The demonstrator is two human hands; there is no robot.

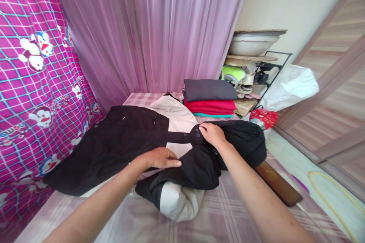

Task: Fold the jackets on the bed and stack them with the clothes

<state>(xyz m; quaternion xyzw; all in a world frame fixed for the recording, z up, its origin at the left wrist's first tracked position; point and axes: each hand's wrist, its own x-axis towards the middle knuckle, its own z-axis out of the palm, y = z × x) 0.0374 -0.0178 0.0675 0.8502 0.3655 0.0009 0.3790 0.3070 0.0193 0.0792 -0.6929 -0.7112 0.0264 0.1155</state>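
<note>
A black and cream hooded jacket [128, 129] lies spread on the bed, front up, with its snap placket running along the middle. My right hand [213, 133] has its fingers closed on the jacket's collar, beside the dark snaps and the black hood [245, 138]. Nearer to me, my left hand [162, 158] is closed on the black cloth at the near sleeve [188, 171]; its thumb lies on top, and the other fingertips are partly hidden. That sleeve is folded over, its cream part [181, 201] bulging toward me.
Folded clothes, dark grey over red and green [209, 100], are stacked behind the jacket. A brown phone-like slab [278, 184] with a white cable lies on the plaid bed sheet [228, 212] at right. Beyond stand a rack [273, 66] and a white bag [288, 87]. Purple curtains [151, 30] hang behind.
</note>
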